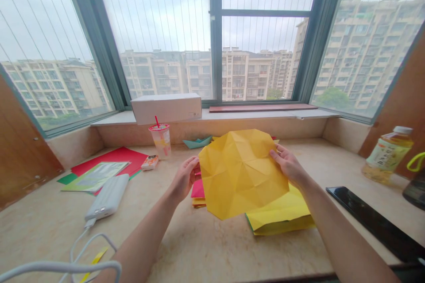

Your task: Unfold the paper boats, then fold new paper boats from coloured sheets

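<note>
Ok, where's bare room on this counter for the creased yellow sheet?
Bare marble lies in front of the yellow paper stack, beside the white power bank, and behind the black slab, below the bottle. It is crowded back left, around the red paper and plastic cup.

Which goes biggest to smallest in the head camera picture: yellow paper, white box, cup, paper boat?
1. Yellow folded paper, though it is nearest the camera.
2. White cardboard box.
3. Plastic cup and teal paper boat look alike, so I won't rank them.
</note>
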Demonstrator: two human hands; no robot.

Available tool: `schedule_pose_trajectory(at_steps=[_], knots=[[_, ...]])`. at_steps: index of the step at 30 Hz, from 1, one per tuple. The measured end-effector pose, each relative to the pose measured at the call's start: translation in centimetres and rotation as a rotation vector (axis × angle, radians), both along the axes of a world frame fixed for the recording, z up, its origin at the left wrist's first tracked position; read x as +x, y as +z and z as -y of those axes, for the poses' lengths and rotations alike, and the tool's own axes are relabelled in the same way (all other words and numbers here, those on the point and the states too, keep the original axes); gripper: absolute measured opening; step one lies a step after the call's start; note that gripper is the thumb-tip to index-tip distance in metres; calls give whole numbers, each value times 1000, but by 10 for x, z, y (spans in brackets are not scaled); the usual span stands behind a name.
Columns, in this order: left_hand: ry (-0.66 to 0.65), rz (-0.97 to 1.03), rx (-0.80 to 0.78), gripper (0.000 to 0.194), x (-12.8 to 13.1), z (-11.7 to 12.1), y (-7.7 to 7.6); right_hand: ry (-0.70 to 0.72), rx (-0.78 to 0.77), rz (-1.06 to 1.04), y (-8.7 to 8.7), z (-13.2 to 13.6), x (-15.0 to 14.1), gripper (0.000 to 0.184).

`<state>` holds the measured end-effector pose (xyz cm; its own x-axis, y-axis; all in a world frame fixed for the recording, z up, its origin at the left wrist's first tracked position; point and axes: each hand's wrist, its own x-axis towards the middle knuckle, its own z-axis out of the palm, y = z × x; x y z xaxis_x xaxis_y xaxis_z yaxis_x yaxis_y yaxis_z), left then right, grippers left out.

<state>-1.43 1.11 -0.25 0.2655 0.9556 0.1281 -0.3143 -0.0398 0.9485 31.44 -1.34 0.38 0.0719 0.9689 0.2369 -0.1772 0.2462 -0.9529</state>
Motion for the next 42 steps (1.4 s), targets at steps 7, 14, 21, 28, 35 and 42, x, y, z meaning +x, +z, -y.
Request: schedule_pose_trajectory(at_steps=[7,14,21,28,35,42], knots=[[31,-66,-51,43,3,0,-1,119,-27,19,2,7,-5,51],[320,-121,-11,38,-3,-10,-9,57,-29,30,2,4,2,56],[445,-95,144,45,-12,-23,-16,127,-101,172,-1,7,9,48],[359,-214,183,41,-8,-18,-14,245,-205,177,-6,7,2,49],[337,-287,235,40,-11,-20,-18,164,-104,103,-11,-1,-5,42],[475,-342,336,36,-14,-28,-22,-94,-53,104,-15,-9,6,33]])
